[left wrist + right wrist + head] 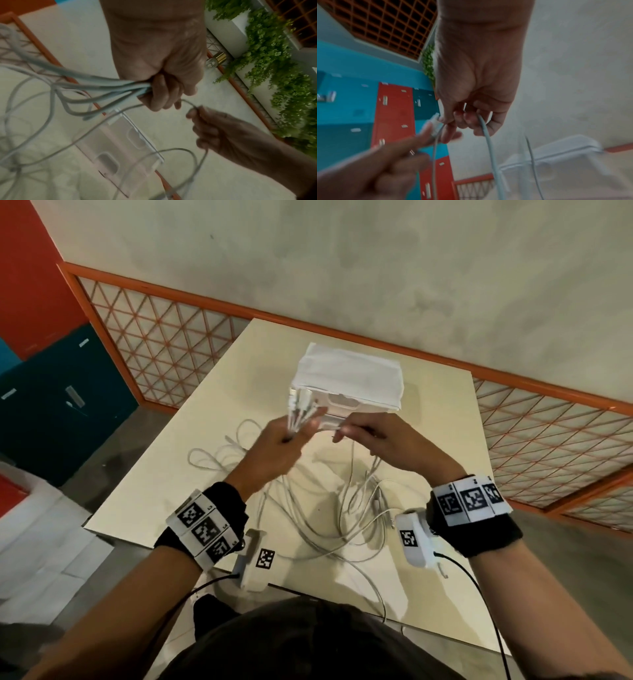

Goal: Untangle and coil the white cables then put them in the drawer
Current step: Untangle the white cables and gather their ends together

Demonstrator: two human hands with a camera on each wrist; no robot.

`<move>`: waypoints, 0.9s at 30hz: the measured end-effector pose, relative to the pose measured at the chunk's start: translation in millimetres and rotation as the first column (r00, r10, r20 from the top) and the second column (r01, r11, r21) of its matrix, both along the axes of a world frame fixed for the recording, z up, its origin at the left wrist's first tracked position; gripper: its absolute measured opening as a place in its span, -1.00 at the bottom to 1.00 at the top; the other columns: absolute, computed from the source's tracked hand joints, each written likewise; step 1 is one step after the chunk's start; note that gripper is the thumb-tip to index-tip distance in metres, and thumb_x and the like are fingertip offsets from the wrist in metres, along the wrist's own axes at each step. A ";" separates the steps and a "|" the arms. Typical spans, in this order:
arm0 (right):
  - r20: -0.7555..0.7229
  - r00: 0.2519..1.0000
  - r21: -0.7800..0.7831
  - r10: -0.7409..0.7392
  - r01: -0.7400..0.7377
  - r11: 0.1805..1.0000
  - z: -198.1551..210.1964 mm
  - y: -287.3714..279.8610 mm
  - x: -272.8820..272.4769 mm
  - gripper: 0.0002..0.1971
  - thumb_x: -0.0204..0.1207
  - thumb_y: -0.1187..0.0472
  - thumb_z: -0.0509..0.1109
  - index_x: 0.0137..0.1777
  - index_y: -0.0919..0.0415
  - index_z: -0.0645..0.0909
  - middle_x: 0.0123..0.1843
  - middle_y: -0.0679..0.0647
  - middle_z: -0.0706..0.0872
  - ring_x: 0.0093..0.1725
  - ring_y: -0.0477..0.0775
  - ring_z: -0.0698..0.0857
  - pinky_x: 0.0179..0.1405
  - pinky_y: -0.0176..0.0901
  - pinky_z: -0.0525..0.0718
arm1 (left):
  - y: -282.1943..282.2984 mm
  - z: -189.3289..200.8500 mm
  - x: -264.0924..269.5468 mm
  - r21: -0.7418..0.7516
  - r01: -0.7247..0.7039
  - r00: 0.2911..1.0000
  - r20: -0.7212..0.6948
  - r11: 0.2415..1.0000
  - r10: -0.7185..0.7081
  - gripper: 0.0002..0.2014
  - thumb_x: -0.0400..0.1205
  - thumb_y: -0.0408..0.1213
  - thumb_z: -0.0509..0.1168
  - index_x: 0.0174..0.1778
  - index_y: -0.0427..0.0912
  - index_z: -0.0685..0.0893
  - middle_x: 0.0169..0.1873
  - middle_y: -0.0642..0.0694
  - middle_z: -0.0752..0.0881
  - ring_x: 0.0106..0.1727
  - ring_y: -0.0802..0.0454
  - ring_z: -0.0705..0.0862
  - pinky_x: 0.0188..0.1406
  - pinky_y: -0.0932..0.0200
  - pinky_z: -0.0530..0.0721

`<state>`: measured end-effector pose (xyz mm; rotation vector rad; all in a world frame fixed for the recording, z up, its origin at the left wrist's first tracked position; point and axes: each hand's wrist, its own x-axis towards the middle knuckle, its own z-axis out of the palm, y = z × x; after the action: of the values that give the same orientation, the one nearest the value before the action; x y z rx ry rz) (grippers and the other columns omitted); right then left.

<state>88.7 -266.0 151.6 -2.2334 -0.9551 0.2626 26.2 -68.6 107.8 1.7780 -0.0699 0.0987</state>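
Observation:
My left hand (286, 436) is raised over the table and grips a bundle of white cable ends (301, 409), plugs sticking up; the left wrist view shows the cables (106, 86) fanning out of the fist (164, 93). My right hand (363, 429) pinches one white cable (337, 428) close to the left hand, and the right wrist view shows that cable (488, 138) running down from the fingers (471, 121). The tangled white cables (329, 508) lie loose on the cream table (191, 474). A small white drawer unit (349, 378) with clear drawer fronts stands just beyond the hands.
An orange-framed lattice partition (164, 344) borders the table on the far side and right. Blue and red lockers (61, 392) stand to the left. Some cable loops hang over the near table edge (373, 587). Green plants (274, 67) show in the left wrist view.

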 end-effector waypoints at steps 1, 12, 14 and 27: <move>-0.002 1.000 0.023 0.014 -0.014 1.000 3.7 5.7 -0.9 -0.73 0.68 0.04 0.19 -0.03 0.08 0.71 -0.14 0.23 0.72 -0.30 0.11 0.58 -0.31 -0.13 0.61 | -4.5 -0.2 0.0 -0.004 0.042 0.998 -0.044 0.999 -0.042 -0.70 0.72 -0.04 0.14 0.18 -0.03 0.71 -0.61 0.03 0.17 -0.65 0.12 0.16 -0.65 0.31 0.15; -0.305 0.947 -0.149 -0.097 0.053 0.987 -57.6 -22.3 2.2 -0.71 0.73 0.16 0.06 -0.06 0.24 0.58 -0.43 -0.03 0.44 -0.45 -0.13 0.44 -0.23 -0.15 0.50 | 24.9 11.7 -2.5 -0.012 -0.259 0.959 0.118 0.966 0.258 -0.62 0.71 -0.09 0.21 -0.47 0.02 0.43 -0.74 0.13 0.38 -0.68 0.26 0.34 -0.62 0.41 0.29; -0.326 0.936 -0.154 -0.134 0.087 0.984 -67.6 -30.8 3.5 -0.72 0.73 0.16 0.06 -0.06 0.20 0.57 -0.39 -0.01 0.46 -0.44 -0.18 0.43 -0.25 -0.24 0.46 | 29.5 7.8 -4.5 0.167 -0.177 0.984 0.058 0.970 0.169 -0.63 0.70 -0.11 0.24 -0.45 -0.10 0.53 -0.75 0.11 0.41 -0.70 0.24 0.36 -0.64 0.45 0.28; -0.476 0.800 -0.744 -0.365 -0.144 0.653 -120.0 -82.8 -15.8 -0.69 0.57 0.35 0.08 -0.12 0.05 0.64 -0.26 0.00 0.63 -0.34 -0.04 0.51 -0.29 -0.24 0.49 | 8.9 -43.1 -37.5 0.087 0.649 0.492 -0.805 0.756 -0.330 -0.65 0.68 -0.08 0.27 -0.41 -0.12 0.49 -0.66 0.04 0.24 -0.68 0.16 0.13 -0.71 0.34 0.10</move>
<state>72.9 -348.8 31.7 -2.6277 -0.3367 1.4575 -11.3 -59.7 64.7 1.9792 -0.0029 -1.1909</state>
